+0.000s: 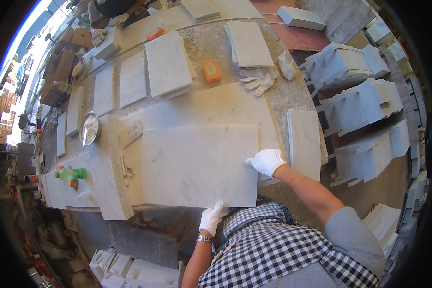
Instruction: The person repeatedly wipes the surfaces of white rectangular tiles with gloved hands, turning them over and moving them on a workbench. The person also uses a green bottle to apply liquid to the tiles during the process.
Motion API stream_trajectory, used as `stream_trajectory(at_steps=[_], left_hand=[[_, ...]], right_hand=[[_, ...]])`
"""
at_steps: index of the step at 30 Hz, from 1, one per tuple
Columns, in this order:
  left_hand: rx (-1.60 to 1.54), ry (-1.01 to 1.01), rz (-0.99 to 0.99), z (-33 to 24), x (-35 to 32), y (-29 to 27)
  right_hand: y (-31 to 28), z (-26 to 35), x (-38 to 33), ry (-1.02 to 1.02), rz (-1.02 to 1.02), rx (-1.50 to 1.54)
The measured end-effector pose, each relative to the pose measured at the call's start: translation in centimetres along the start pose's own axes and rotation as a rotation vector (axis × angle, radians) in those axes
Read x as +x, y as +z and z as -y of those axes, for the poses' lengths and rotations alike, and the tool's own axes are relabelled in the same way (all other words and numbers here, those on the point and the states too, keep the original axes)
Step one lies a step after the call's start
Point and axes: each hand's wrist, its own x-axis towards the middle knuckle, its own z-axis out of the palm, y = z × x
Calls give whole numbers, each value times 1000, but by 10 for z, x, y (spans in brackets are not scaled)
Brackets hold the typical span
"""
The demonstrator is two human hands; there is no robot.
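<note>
A white marble slab (201,168) with faint grey veins and a small dark mark lies in front of me, on top of a larger pale slab (225,105). My left hand (211,218), in a white knitted glove, grips its near edge, with the thumb lying on the top face. At the right edge, my right hand (269,162), gloved the same way, is closed with its fingertip over the rim. The fingers under both edges are hidden. To the right of my right hand stands a stack of narrow marble pieces (305,144).
Orange blocks (211,71), a loose glove (259,81) and several marble panels (168,65) occupy the far table. Leftward are a metal bowl (91,128) and a green bottle (72,174). Stone stacks (360,103) stand right. A co-worker's gloved hand (98,37) is top left.
</note>
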Motion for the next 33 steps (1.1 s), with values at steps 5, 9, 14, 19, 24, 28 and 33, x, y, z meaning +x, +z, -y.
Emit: stream_trajectory(at_steps=[5,9,14,19,24,28,33], left_hand=[[-279,33,164,21,8,-2],[17,336,342,41,22,-9],[297,229,468,38,33,-12],[-300,112,513,21,8,-9],[-105,-38,417,-2,-12,-17],[179,244,374,3,-9,-43],[-168,-28,385,17,-6,-91]], right_hand=[[10,-10,-29,213,210,495],[39,-13,-55,207,155,551],[76,-10,-58,375,146,1016],[93,-2,-48,339,30,1128],[105,9,-35,193,-71,2040],[118,25,-32,63,-175,2123],[119,58,-26,15,-199,2112]])
